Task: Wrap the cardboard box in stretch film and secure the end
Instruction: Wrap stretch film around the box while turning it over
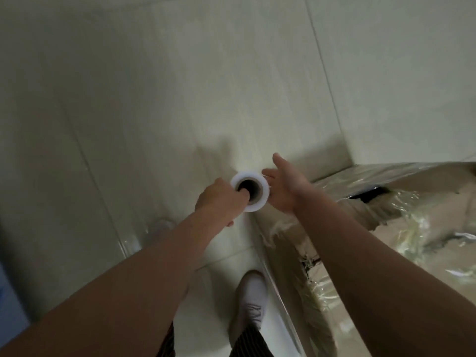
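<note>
A white stretch film roll (253, 200) with a dark hollow core stands upright in front of me, seen from above. My left hand (219, 200) grips its top rim, with fingers hooked into the core. My right hand (284, 185) is flat with straight fingers against the roll's right side. A sheet of film runs from the roll back along the near side of the cardboard box (412, 228) at the right. The box is large and brown, with wrinkled shiny film over its top and side.
Pale floor tiles (154, 99) fill the left and upper part of the view. My foot in a white shoe (251, 302) stands close to the box's side, striped trouser legs below it. A blue object (10, 300) shows at the left edge.
</note>
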